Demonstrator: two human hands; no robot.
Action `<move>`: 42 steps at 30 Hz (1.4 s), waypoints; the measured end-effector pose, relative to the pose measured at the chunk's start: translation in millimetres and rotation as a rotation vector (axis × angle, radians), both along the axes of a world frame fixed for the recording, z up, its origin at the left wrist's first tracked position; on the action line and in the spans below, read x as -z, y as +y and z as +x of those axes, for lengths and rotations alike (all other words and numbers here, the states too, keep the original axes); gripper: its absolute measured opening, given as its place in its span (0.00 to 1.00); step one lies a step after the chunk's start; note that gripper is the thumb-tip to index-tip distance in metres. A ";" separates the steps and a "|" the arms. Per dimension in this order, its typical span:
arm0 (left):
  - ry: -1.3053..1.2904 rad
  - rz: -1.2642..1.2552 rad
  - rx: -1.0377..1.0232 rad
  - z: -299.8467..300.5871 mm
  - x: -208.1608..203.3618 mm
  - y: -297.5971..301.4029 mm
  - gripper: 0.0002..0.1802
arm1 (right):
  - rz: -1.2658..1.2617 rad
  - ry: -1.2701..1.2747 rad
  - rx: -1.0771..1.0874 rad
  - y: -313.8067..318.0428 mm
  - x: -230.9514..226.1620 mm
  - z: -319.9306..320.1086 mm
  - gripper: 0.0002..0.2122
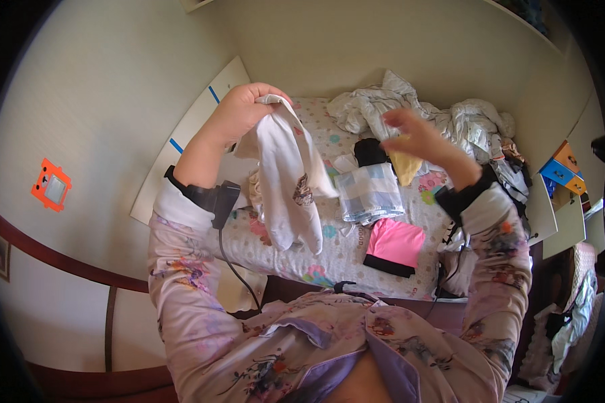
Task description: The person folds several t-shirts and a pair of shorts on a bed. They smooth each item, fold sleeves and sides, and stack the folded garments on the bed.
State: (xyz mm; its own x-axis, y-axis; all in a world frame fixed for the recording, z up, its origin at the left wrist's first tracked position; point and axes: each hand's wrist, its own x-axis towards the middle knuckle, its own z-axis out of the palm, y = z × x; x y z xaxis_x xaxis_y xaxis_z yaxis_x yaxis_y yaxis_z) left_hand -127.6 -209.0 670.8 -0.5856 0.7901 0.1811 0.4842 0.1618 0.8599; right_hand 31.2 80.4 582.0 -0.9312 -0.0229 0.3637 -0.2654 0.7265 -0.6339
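Observation:
A white garment [280, 174] with a small dark print hangs from my raised left hand [247, 106], whose fingers are closed on its upper edge. The garment droops over the bed in loose folds. My right hand [425, 140] is up in the air with its fingers apart and slightly blurred; it holds nothing. Below and beside it lie a yellow cloth [405, 166], a folded black piece [370, 152] and a folded blue-and-white checked cloth [368, 191]. Nearer to me lies a folded pink garment [398, 242] with a black edge.
A crumpled pale quilt [444, 115] lies along the far side of the bed [302, 269], which has a flowered sheet. More clothes [511, 168] are heaped at the right. An orange frame [52, 186] is on the left wall. Dark cables run down from both wrists.

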 end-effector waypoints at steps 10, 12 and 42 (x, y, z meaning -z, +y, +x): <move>-0.045 0.051 -0.069 7.3 -23.1 -23.0 0.10 | -0.150 0.137 -0.070 -152.2 85.9 -55.2 0.38; -0.093 0.067 -0.093 2.6 -21.6 -33.1 0.09 | -0.177 0.038 -0.036 -155.2 88.4 -61.3 0.32; 0.082 0.010 -0.480 -38.4 -31.3 -131.5 0.13 | -0.230 0.451 0.150 -51.4 -8.2 -137.7 0.15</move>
